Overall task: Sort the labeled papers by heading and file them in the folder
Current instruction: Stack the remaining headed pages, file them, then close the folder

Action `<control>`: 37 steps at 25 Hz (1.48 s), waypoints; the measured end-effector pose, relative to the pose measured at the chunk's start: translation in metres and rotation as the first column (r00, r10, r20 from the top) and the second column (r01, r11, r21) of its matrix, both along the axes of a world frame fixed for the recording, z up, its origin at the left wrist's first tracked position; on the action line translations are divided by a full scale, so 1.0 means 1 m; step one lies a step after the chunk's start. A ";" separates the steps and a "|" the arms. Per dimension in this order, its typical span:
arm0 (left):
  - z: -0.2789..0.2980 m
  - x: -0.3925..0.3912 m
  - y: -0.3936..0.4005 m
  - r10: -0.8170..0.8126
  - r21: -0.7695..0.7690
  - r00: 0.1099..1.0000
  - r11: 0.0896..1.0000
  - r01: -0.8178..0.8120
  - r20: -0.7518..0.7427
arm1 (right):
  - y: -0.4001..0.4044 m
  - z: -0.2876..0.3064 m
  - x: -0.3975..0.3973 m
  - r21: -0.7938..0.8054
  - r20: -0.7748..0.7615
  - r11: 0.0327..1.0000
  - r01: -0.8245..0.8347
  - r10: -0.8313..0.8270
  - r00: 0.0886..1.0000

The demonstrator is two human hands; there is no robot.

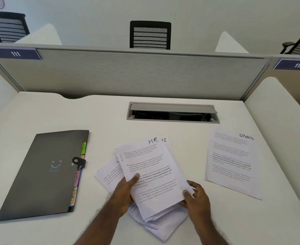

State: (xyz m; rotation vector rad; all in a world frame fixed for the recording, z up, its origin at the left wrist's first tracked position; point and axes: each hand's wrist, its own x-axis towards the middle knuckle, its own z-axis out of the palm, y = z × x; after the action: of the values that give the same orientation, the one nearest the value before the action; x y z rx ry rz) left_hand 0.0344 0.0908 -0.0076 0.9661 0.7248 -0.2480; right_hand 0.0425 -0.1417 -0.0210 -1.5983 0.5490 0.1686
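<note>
1. Near the desk's [39, 112] front edge, the left hand [124, 193] and right hand [196, 198] both pinch the "HR" paper [151, 172], fingers clamped on its lower edge above a loose stack [156, 225].
2. Left of them lies the closed grey folder [44, 174].
3. Right of them lies the "SPORTS" paper [232, 161].

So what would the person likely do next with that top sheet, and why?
Probably lay the HR sheet, gripped by the left hand and right hand, on the desk as its own pile, apart from the SPORTS sheet: the headings differ, and the folder is still clasped.
</note>
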 end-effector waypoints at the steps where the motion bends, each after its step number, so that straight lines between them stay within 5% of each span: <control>1: -0.001 -0.001 -0.001 -0.039 0.021 0.999 0.999 0.038 0.014 | 0.001 0.002 -0.001 -0.025 -0.013 0.999 -0.046 0.045 0.999; 4: -0.003 -0.001 -0.001 -0.028 0.016 0.999 0.999 0.028 0.019 | 0.003 0.010 -0.004 -0.221 -0.052 0.963 -0.155 0.147 0.988; 7: 0.005 0.002 -0.002 0.030 -0.034 0.998 0.999 -0.029 0.048 | 0.005 0.024 -0.006 -0.272 -0.105 0.959 -0.081 0.054 0.993; 11: 0.023 0.005 -0.012 0.107 -0.125 0.984 0.988 -0.089 0.140 | 0.014 0.049 -0.011 0.099 -0.254 0.995 0.029 -0.003 0.967; 14: 0.032 0.006 -0.026 0.144 -0.162 0.972 0.980 -0.114 0.187 | 0.022 0.058 -0.009 0.443 -0.202 0.896 0.023 0.075 0.976; 18: 0.040 0.006 -0.037 0.160 -0.190 0.966 0.974 -0.121 0.204 | 0.022 0.062 -0.005 0.615 -0.208 0.754 0.231 -0.128 0.970; 21: 0.042 0.008 -0.038 0.179 -0.209 0.962 0.968 -0.136 0.206 | 0.019 0.067 -0.003 0.676 -0.215 0.699 0.233 -0.115 0.970; 27: 0.042 0.007 -0.038 0.084 -0.154 0.980 0.986 -0.057 0.179 | 0.013 0.068 0.003 0.439 -0.037 0.897 0.048 -0.035 0.999; 33: 0.051 0.018 0.041 0.126 -0.257 0.981 0.963 -0.085 0.148 | -0.030 0.085 0.012 0.340 0.045 0.924 -0.175 0.170 0.984; 37: 0.054 0.012 0.099 -0.183 -0.268 0.957 0.933 0.241 0.224 | -0.063 0.095 0.016 0.267 -0.011 0.915 -0.303 0.317 0.948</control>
State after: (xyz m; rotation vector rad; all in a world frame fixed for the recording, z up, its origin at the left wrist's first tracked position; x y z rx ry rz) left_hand 0.0467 0.1899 0.0465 0.7706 0.3871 -0.4330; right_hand 0.0581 -0.2047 0.0738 -1.4150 0.2944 0.5053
